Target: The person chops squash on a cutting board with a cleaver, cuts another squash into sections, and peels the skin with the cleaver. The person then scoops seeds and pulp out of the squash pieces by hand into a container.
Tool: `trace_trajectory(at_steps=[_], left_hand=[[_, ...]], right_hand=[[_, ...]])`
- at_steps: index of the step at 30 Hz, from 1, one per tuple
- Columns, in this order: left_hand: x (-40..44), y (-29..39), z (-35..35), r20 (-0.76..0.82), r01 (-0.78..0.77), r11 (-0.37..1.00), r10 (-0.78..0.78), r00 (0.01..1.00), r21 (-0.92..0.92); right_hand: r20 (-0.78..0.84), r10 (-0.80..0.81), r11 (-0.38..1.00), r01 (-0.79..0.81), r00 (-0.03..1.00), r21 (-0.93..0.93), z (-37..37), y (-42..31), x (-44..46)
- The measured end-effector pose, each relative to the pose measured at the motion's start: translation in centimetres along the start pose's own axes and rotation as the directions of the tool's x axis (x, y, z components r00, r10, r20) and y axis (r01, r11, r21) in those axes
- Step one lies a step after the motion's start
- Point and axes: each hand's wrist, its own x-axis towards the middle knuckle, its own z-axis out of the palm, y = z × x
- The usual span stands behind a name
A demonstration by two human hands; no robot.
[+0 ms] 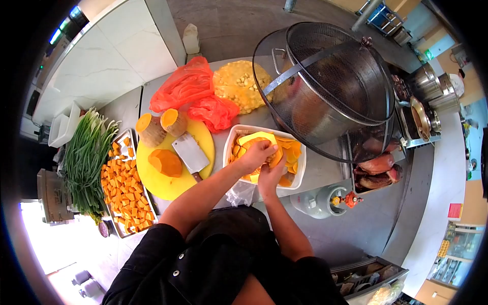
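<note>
Over a white plastic tub (302,175), my left hand (258,155) and my right hand (270,178) are closed around a large orange pumpkin piece (254,138). My fingers cover part of it. Orange peelings and scraps (291,151) lie in the tub below. To the left, a round yellow cutting board (195,133) holds a cleaver (190,153), a peeled pumpkin piece (165,162) and two unpeeled pumpkin pieces with cut orange tops (151,133).
A metal tray of pumpkin cubes (127,195) and green onions (89,162) stand left. Behind the tub are red plastic bags (185,84) and a yellowish bag (239,84). A large pot (325,96) under mesh covers and a meat tray (376,173) are right, a gas cylinder (317,202) below.
</note>
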Motion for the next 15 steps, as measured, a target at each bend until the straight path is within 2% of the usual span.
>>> trace_trajectory(at_steps=[3,4,6,9,10,13,15], left_hand=[[-0.2,0.7,-0.1,0.022,0.016,1.000,-0.016,1.000,-0.025],[-0.2,1.1,-0.3,0.065,-0.078,0.985,0.068,0.996,0.157],[0.0,1.7,-1.0,0.191,-0.271,0.833,0.202,0.961,0.482],[0.3,1.0,-2.7,0.174,-0.352,0.754,0.309,0.935,0.554],[0.3,0.7,-3.7,0.136,-0.227,0.733,0.182,0.974,0.641],[-0.8,0.2,-4.6,0.132,-0.100,0.651,0.001,0.991,0.752],[-1.6,-1.3,-4.0,0.039,-0.256,0.705,0.308,0.950,0.662]], right_hand=[[0.017,0.017,1.000,-0.017,1.000,-0.008,-0.6,-0.1,0.9],[0.029,0.030,1.000,-0.030,0.999,-0.006,-0.9,-0.3,1.2],[0.082,0.055,0.996,-0.061,0.995,0.070,-1.4,1.8,2.0],[0.077,0.181,0.974,-0.189,0.981,0.126,-2.1,1.4,2.3],[0.064,0.240,0.959,-0.246,0.969,0.138,-2.3,0.5,2.4],[0.021,0.229,0.958,-0.229,0.973,0.172,-2.3,0.2,2.2],[-0.033,0.153,0.984,-0.150,0.988,0.095,-2.1,0.6,2.1]])
